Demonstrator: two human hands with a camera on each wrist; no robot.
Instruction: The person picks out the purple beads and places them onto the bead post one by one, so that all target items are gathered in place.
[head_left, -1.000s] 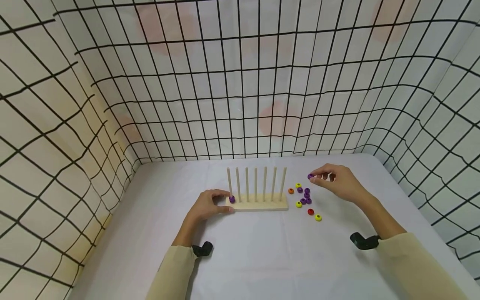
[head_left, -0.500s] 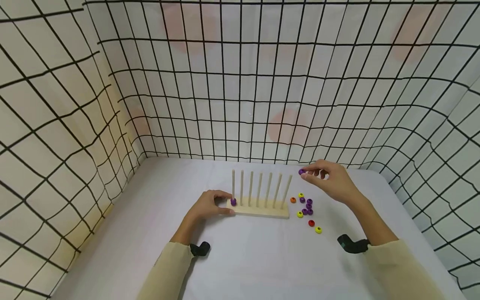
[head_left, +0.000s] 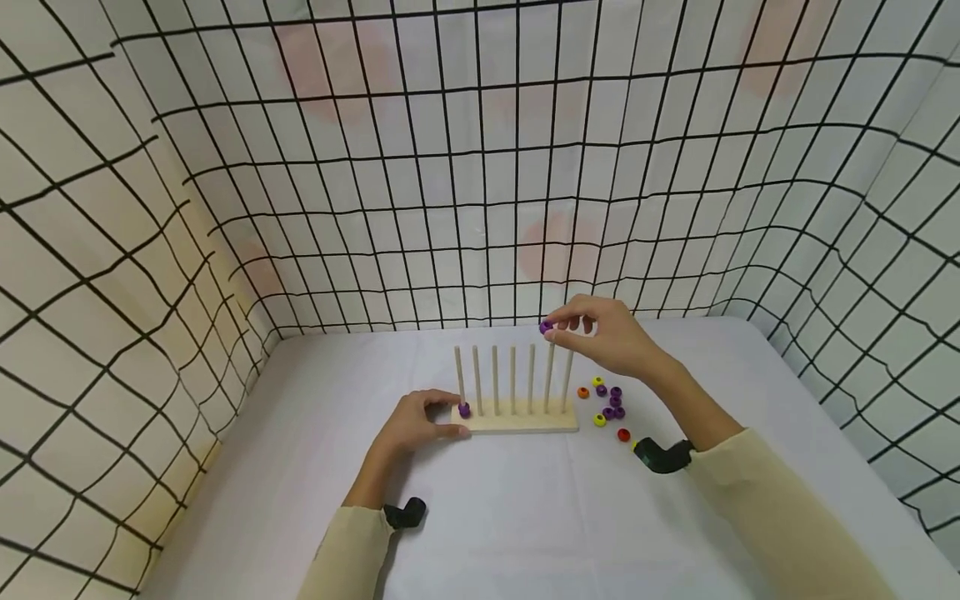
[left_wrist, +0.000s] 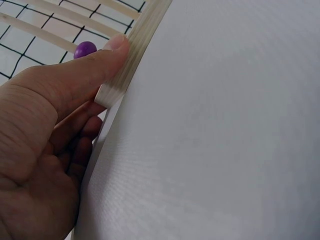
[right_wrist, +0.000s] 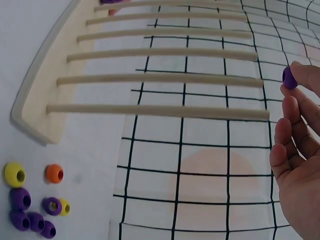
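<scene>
A wooden peg rack (head_left: 517,421) with a row of upright pegs stands on the white table. One purple bead (head_left: 465,410) sits at the foot of its leftmost peg. My left hand (head_left: 411,425) grips the rack's left end; in the left wrist view the thumb (left_wrist: 112,55) lies along the base beside that bead. My right hand (head_left: 607,333) pinches another purple bead (right_wrist: 289,77) between thumb and fingertips. In the head view it is level with the peg tops, over the right part of the rack; the right wrist view shows it a little off the peg ends.
Right of the rack lie loose beads: several purple beads (head_left: 616,402), an orange bead (head_left: 582,392), a red bead (head_left: 624,435) and yellow beads (head_left: 599,420). One yellow bead is partly behind the right wrist's black camera mount (head_left: 663,456). A black wire grid (head_left: 480,204) encloses the table.
My right hand has carried the purple bead leftward, from above the loose beads to the tops of the right-hand pegs. The left hand has kept its grip on the rack.
</scene>
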